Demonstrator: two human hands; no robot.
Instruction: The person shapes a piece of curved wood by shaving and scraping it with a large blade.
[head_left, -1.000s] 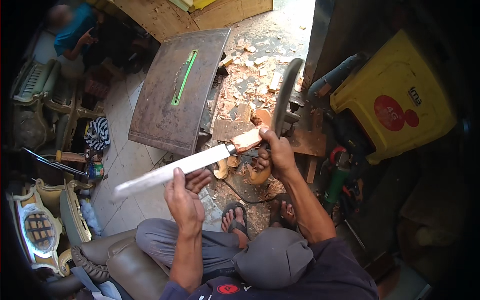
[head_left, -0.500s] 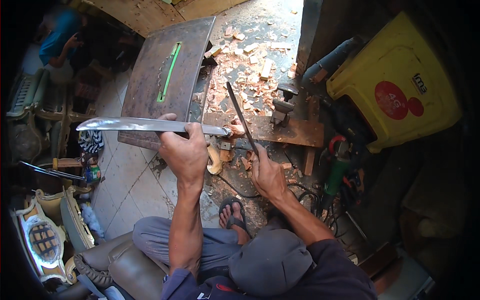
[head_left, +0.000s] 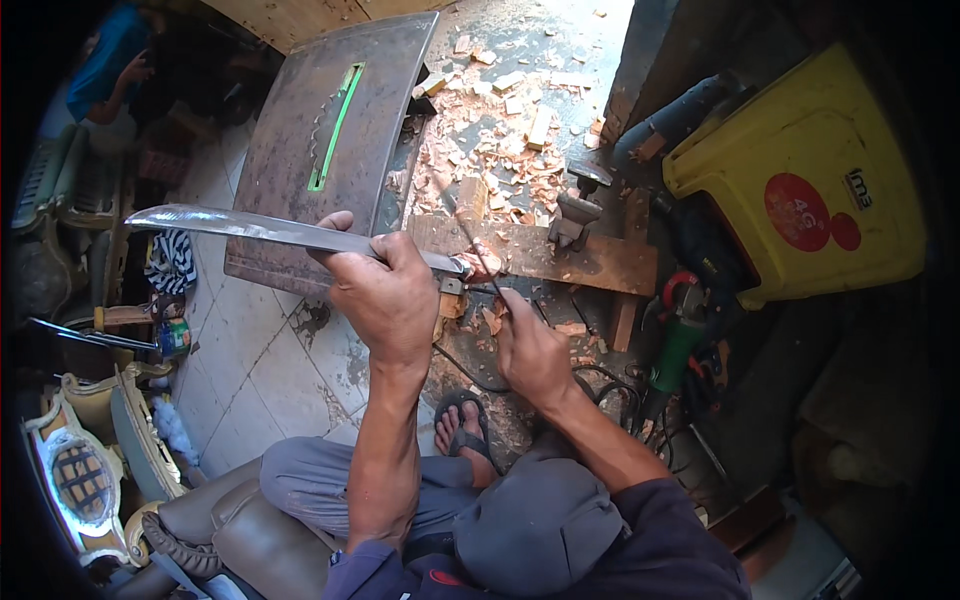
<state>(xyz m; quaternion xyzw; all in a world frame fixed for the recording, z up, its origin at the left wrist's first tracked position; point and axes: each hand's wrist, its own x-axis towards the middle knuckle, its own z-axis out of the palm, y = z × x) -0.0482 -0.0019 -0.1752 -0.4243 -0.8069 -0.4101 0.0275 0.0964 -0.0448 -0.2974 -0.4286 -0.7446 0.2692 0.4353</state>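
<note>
A long, shiny machete blade (head_left: 225, 221) points to the left, and my left hand (head_left: 388, 300) is closed around it near its right end. A reddish carved wooden handle (head_left: 484, 262) is at that end, just beyond my fingers. My right hand (head_left: 535, 352) is closed on a thin dark rod like a file (head_left: 468, 236), slanting up and left. The rod crosses beside the wooden handle, its far part blurred. I cannot tell whether the two touch.
A table saw (head_left: 300, 130) with a green insert stands at the back left. Wood shavings (head_left: 520, 170) cover the floor ahead. A small vise (head_left: 575, 205) sits on a wooden board (head_left: 600, 262). On the right are a green angle grinder (head_left: 677, 350) and a yellow plastic stool (head_left: 800, 120).
My left hand has shifted a little right with the machete, whose blade now tilts more down to the right. The rod has pulled back slightly and is blurred by motion.
</note>
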